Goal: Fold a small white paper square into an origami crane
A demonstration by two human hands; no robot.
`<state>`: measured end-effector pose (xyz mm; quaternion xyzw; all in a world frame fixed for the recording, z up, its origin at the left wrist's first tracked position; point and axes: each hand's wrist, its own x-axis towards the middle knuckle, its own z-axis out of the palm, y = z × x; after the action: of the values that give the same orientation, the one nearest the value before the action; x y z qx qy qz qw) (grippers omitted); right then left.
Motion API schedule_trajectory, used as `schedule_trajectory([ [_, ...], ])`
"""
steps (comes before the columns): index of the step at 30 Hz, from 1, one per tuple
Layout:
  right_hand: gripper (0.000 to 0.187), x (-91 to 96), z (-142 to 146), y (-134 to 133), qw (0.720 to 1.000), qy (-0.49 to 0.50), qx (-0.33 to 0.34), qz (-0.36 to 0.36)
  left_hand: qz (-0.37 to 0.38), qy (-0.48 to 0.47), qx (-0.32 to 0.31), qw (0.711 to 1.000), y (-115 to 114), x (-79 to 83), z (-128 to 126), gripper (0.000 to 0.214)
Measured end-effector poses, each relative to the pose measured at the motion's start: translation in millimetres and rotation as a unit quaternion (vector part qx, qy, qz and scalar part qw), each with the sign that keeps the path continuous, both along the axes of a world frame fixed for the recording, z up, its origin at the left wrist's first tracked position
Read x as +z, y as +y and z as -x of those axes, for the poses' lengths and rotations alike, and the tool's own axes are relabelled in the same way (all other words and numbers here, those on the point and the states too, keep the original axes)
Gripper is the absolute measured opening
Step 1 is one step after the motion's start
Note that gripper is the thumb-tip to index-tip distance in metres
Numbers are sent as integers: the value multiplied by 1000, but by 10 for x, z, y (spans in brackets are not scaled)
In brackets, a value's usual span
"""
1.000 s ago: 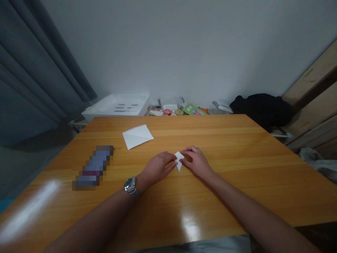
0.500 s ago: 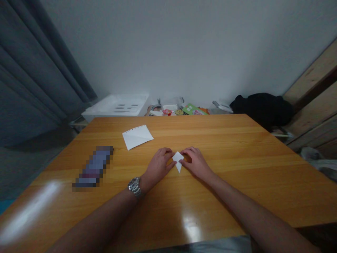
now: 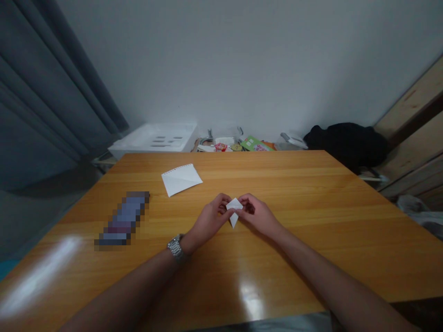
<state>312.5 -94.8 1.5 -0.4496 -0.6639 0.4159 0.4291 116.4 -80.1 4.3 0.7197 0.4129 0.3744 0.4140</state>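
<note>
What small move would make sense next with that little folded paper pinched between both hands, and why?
Probably press along the crease to sharpen it. The left hand and right hand each pinch one side of the small folded paper, whose narrow tip points toward the person, close to the wooden table. With both sides gripped, tightening the fold looks like the nearest step.

Your left hand [image 3: 208, 219] and right hand [image 3: 259, 215] meet in the middle, knuckles up, their fingertips almost touching. Both hands are curled, with thumb pressed against forefinger in a tight pinch and the other fingers tucked under. Your left forearm [image 3: 138, 290] comes in from the lower left and your right forearm [image 3: 328, 283] from the lower right. Both are bare and stretched forward, so the arms form a narrow V. Both wrists are straight and held low.
</note>
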Motion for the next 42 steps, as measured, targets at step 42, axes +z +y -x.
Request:
schedule_trajectory([
  [42, 20, 118, 4, -87, 997, 71, -2, 35, 77, -120, -27, 989, -86, 142, 0, 31],
])
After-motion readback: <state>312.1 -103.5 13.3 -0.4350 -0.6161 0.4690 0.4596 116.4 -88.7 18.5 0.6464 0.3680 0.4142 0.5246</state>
